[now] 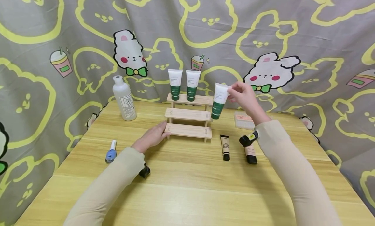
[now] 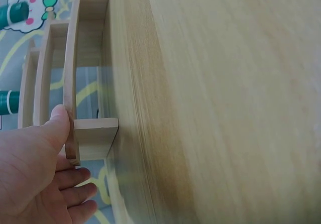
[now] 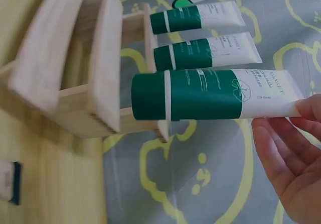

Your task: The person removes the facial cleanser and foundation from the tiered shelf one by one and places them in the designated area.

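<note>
My right hand point(image 1: 242, 95) pinches the flat white end of a green-and-white cream tube point(image 1: 219, 100), cap down, beside the right end of a three-step wooden display stand point(image 1: 187, 114). In the right wrist view, thumb and fingers hold that tube point(image 3: 205, 94) by its crimped end. Two matching tubes, a left one point(image 1: 175, 84) and a right one point(image 1: 192, 85), stand on their caps on the top step. My left hand point(image 1: 152, 136) grips the left end of the lowest step; in the left wrist view its thumb point(image 2: 57, 126) lies against the step's edge.
A white bottle point(image 1: 124, 99) stands at the back left, with a blue nail polish bottle point(image 1: 111, 152) nearer. Right of the stand lie a beige tube point(image 1: 225, 148) with a black cap, another such tube point(image 1: 250, 154) partly behind the wrist camera, and a clear box point(image 1: 243, 120).
</note>
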Motion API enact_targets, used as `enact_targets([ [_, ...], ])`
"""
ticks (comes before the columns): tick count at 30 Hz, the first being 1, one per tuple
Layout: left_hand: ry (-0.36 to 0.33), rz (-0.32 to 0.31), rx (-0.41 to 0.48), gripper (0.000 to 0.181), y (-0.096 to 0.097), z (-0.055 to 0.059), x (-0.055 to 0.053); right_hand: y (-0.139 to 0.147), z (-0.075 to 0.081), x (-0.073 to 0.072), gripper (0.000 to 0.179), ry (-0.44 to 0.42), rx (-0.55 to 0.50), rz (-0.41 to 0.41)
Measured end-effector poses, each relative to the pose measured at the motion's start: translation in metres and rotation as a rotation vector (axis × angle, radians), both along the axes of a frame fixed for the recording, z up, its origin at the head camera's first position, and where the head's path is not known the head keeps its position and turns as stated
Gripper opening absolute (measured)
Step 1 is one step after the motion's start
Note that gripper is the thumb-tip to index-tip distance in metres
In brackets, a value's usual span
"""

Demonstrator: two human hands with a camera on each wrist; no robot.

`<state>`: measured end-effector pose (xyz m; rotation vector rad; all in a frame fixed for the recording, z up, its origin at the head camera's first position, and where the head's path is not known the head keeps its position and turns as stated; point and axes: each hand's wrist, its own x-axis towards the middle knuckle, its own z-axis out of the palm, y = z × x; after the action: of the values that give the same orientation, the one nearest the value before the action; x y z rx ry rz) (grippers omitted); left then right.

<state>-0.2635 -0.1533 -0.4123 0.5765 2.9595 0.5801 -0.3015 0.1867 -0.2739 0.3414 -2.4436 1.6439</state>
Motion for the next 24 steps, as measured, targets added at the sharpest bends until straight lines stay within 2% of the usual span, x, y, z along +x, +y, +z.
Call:
enact_targets([
  [3,0.006,-0.002,-0.001,0.063,0.000,0.000,0.000,0.010,-0.010,0.011,0.020,-0.040,-0.038,0.039],
  [10,0.008,-0.007,0.001,0.064,0.000,0.002,0.002,0.032,-0.036,0.035,0.021,-0.181,-0.029,0.163],
  [16,0.009,-0.008,0.006,0.064,0.000,0.003,0.003,0.045,-0.057,0.055,0.020,-0.270,-0.041,0.290],
  [24,0.014,-0.011,-0.005,0.064,-0.001,0.001,0.002,0.053,-0.092,0.080,0.007,-0.487,-0.114,0.478],
])
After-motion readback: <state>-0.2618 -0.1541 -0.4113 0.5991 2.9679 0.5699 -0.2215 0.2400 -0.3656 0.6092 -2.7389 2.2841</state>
